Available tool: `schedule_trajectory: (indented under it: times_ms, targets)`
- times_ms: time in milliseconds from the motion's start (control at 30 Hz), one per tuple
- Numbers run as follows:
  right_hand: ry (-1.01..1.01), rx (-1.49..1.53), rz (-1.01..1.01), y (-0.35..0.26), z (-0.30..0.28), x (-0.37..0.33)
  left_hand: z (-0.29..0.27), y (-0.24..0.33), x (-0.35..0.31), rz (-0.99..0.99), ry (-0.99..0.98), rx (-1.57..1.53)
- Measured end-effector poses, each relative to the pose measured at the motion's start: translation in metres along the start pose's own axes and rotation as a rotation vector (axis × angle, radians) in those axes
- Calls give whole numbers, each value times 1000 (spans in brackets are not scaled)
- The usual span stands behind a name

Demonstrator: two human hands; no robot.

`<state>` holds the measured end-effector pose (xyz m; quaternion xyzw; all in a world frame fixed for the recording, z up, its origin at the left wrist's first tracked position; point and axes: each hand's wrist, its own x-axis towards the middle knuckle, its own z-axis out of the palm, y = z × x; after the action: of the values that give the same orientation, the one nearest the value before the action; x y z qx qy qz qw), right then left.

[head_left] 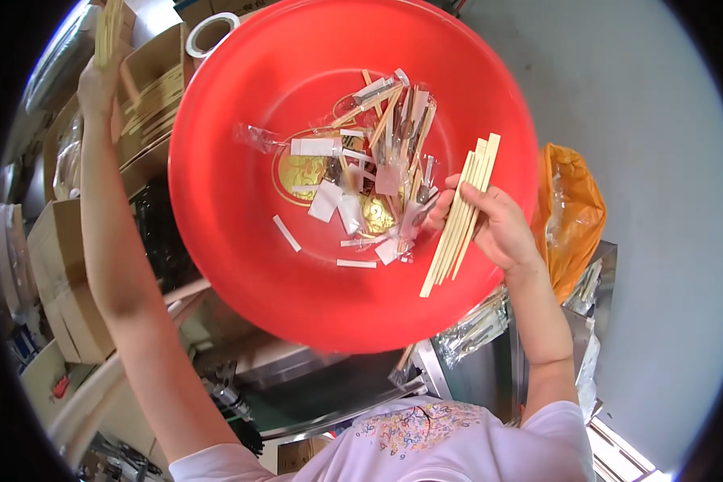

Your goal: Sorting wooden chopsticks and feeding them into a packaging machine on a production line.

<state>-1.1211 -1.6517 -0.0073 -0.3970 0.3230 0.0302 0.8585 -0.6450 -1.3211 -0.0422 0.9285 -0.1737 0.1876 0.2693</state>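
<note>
My right hand [502,225] is closed round a small bundle of pale wooden chopsticks [460,221], held tilted over the right side of a large red basin [249,281]. At the far upper left, my left hand [98,87] is raised beside a cardboard box and grips more chopsticks [108,32], which point upward and run out of the picture. Inside the basin lies a loose heap of wrapped chopstick packs [414,120], white paper slips [325,201] and clear plastic wrappers [261,138]. Part of the heap covers a gold pattern on the basin's bottom.
Left of the basin, an open cardboard box [161,60] holds many chopsticks, with a roll of tape [211,34] at its edge. Another carton [68,281] stands nearer. An orange plastic bag [570,217] hangs at the right, above more wrapped packs [478,325].
</note>
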Motion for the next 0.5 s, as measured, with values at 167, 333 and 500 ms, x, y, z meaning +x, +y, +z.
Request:
schedule_trajectory:
  times_ms: [167, 333, 500]
  targets:
    - [45, 0, -107, -3, 26, -57, -58, 201, -120, -198, -800, -1263]
    - [92, -33, -234, 6, 35, -119, -76, 321, -303, -592, -1329, -1599]
    - [248, -73, -305, 29, 10, -165, -80, 357, -383, -809, -1460, -1715]
